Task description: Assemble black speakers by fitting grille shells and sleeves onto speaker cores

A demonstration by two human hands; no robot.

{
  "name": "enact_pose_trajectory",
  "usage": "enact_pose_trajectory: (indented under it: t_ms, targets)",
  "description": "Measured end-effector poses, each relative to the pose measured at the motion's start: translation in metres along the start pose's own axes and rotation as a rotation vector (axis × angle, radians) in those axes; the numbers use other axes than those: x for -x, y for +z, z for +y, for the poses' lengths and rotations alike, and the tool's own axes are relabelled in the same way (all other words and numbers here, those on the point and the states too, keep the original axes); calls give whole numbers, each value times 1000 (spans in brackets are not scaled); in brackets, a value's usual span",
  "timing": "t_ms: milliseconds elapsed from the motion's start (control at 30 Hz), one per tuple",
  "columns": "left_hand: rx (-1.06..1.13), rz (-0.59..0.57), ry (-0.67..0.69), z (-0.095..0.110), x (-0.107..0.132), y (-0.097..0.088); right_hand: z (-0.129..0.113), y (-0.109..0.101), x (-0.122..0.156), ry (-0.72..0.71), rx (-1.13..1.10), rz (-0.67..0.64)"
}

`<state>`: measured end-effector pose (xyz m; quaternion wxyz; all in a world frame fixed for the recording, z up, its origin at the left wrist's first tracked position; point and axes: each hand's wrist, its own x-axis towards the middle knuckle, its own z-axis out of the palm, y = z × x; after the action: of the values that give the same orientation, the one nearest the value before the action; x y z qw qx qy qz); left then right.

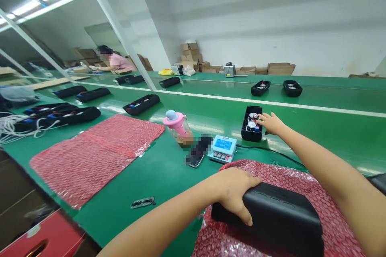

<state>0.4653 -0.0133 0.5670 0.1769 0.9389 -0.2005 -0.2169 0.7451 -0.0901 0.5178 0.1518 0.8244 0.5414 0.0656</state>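
Observation:
My left hand (238, 192) is closed over the left end of a black speaker housing (283, 213), thumb on the near side. The housing rests on red bubble wrap (208, 233) in front of me. Farther off, my right hand (271, 123) is stretched out with its fingers apart, at the right edge of an open black speaker shell (251, 133). Two round silver drivers and red wires show inside that shell. Whether the fingertips touch its rim I cannot tell.
Left of the shell are a light-blue counter box (223, 149) with a cable, a phone (199, 152) and a pink-lidded bottle (180, 128). A second bubble-wrap sheet (99, 152) lies left. More shells (141, 104) stand on the green bench. A person (119, 62) sits far left.

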Motion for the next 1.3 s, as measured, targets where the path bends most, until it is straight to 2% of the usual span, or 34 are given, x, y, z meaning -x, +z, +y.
enact_pose_trajectory:
  t_ms: [133,267,433,533,633,833,1000,1133,1300]
  targets:
    - [-51,28,24,2,5,6,0,1,-9,-93,19,-34]
    - [-53,71,14,9,15,17,-11,-3,2,-102,8,-32]
    - [-103,65,-72,18,21,26,-27,1,13,34,-48,-11]
    - [-107,64,-93,22,22,28,-27,4,14,124,-86,-2]
    - [-142,78,-118,26,25,35,-25,4,14,145,-114,23]
    - [-269,145,-116,28,36,72,-18,-5,22,275,-136,64]
    - [-359,189,-139,30,39,94,-12,-20,49,306,-139,80]
    - [-397,185,-170,38,37,90,-20,-36,81,299,-158,67]
    - [-453,141,-189,51,33,75,-47,-56,118,236,-220,31]
